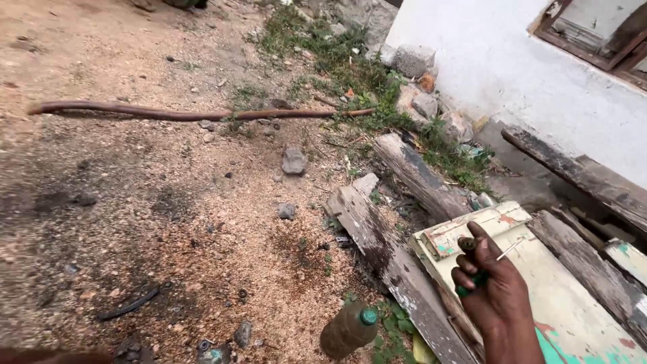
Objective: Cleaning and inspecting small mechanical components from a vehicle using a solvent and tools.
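Green-handled, perhaps metal-tipped tool in right hand

1 brown plastic bottle, green cap, lying on the sawdust.

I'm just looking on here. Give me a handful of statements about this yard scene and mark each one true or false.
1. The right hand grips a green-handled tool. True.
2. The bottle on the ground has a red cap. False: its cap is green.
3. A long, thin brown stick lies across the sandy ground. True.
4. The hand is over a dark metal sheet. False: it is over an old cream-painted panel with flaking green patches.
5. The wall behind the stones is white. True.
6. The left hand holds the bottle. False: no left hand is in view, and the bottle lies alone.
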